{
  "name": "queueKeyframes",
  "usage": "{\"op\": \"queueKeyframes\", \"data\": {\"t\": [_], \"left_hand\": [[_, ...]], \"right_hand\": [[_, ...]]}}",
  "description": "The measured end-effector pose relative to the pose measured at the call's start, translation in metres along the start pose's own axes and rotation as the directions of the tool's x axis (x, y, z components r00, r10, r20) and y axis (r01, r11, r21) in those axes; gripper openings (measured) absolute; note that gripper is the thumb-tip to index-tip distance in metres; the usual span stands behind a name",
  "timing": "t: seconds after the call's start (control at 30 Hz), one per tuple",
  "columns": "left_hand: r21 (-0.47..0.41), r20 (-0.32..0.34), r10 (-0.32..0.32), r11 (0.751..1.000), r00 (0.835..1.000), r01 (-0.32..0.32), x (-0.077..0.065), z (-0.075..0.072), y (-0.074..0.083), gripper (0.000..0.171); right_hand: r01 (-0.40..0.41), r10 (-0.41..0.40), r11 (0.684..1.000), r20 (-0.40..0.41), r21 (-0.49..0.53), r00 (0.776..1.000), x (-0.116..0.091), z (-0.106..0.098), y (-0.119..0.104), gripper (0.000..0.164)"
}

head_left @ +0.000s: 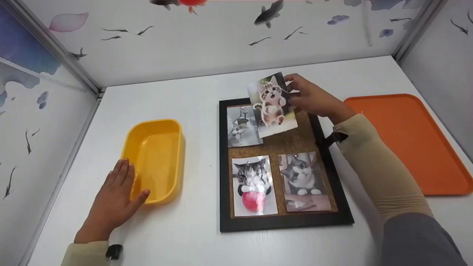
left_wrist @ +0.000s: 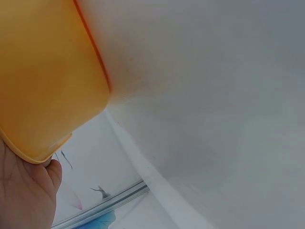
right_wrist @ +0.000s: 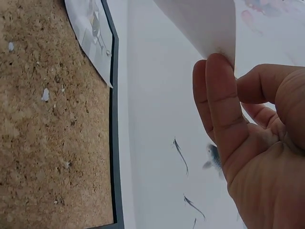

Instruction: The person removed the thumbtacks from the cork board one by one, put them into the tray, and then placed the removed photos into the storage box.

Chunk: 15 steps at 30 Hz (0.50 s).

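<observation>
My right hand (head_left: 310, 96) pinches a kitten photo (head_left: 272, 105) by its right edge, holding it tilted over the top of a black-framed cork board (head_left: 286, 223). Seen from the right wrist, thumb and fingers (right_wrist: 224, 100) grip a corner of the photo's pale back (right_wrist: 209, 24). Pinned on the board are a grey cat photo (head_left: 240, 129), partly covered by the held one, a photo of a cat with a red ball (head_left: 255, 184), and a photo of a cat with white paws (head_left: 305, 181). My left hand (head_left: 116, 197) rests, fingers extended, on the near-left rim of a yellow basin (head_left: 157, 159).
An orange tray (head_left: 414, 144) lies at the right, partly behind my right forearm. White panels (head_left: 207, 40) printed with fish and petals wall in the white table (head_left: 177, 232) at the back and sides. Bare cork (right_wrist: 52, 143) shows at the board's upper right.
</observation>
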<state>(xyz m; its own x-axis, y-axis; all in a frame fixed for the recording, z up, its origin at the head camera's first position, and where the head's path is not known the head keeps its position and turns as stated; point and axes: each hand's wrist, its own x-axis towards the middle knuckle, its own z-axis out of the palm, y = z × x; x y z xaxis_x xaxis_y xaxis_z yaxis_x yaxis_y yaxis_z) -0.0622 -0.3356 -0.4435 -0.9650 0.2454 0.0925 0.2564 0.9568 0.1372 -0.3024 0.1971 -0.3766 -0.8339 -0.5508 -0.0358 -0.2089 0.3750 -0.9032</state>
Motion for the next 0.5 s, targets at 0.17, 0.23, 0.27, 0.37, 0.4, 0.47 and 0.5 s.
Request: {"op": "queueKeyframes", "data": {"t": [0.17, 0.23, 0.27, 0.37, 0.4, 0.47, 0.5], "left_hand": [[-0.005, 0.008, -0.003, 1.0, 1.0, 0.003, 0.0, 0.0, 0.001, 0.087], [-0.005, 0.014, -0.005, 1.0, 1.0, 0.005, -0.001, -0.001, 0.001, 0.087], [-0.004, 0.017, -0.006, 1.0, 1.0, 0.006, -0.001, -0.001, 0.001, 0.087], [-0.004, 0.023, -0.008, 1.0, 1.0, 0.008, -0.001, -0.001, 0.002, 0.087], [-0.004, 0.022, -0.007, 1.0, 1.0, 0.007, -0.001, -0.001, 0.002, 0.087], [-0.005, 0.018, -0.007, 1.0, 1.0, 0.007, -0.001, -0.001, 0.002, 0.087], [-0.003, 0.016, -0.007, 1.0, 1.0, 0.007, -0.001, -0.001, 0.002, 0.087]], "right_hand": [[0.001, -0.001, 1.0, 0.002, -0.004, 1.0, 0.003, 0.003, -0.003, 0.052], [0.004, -0.004, 1.0, 0.002, -0.006, 1.0, 0.004, 0.004, -0.005, 0.052], [0.007, -0.007, 1.0, 0.002, -0.002, 1.0, 0.004, 0.004, -0.006, 0.052], [0.016, -0.016, 1.0, 0.004, 0.013, 1.0, 0.005, 0.006, -0.009, 0.051], [0.019, -0.019, 1.0, 0.002, 0.014, 1.0, 0.006, 0.007, -0.009, 0.051], [0.022, -0.022, 1.0, 0.002, 0.015, 1.0, 0.007, 0.009, -0.011, 0.052], [0.025, -0.025, 1.0, 0.002, 0.016, 1.0, 0.008, 0.011, -0.011, 0.052]]}}
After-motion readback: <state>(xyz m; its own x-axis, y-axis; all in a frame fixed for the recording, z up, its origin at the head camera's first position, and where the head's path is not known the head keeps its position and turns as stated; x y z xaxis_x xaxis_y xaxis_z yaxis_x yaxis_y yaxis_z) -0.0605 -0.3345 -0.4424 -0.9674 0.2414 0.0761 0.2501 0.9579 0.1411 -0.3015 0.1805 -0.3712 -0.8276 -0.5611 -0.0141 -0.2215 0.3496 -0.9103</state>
